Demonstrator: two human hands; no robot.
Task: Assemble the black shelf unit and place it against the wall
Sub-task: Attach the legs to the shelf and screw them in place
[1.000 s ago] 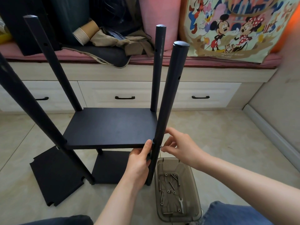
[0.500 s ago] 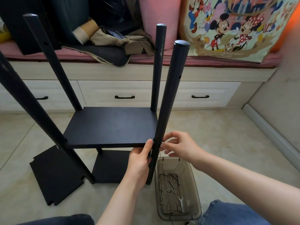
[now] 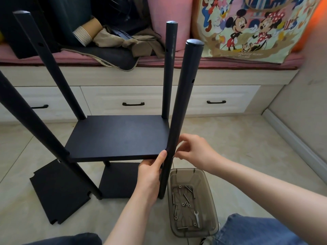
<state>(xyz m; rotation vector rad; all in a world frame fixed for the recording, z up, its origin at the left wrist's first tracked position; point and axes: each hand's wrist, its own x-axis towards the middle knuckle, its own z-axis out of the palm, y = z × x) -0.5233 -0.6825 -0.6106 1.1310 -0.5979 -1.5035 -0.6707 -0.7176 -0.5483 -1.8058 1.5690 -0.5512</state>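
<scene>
Front post (image 3: 184,106) gripped by left hand (image 3: 150,175) at shelf board (image 3: 116,137) corner. Right hand (image 3: 194,151) fingers bunched against it, contents indeterminable. Screw bin (image 3: 184,171) seen beside post foot, loose panel (image 3: 58,191) laid left.

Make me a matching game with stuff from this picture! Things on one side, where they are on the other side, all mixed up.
Things:
1. wrench
2. loose black panel
3. cartoon bag
4. left hand

Places:
A. on the pink cushion
B. inside the clear bin
C. flat on the floor tiles
D. holding the near post

Pairs: 1-B, 2-C, 3-A, 4-D
</scene>
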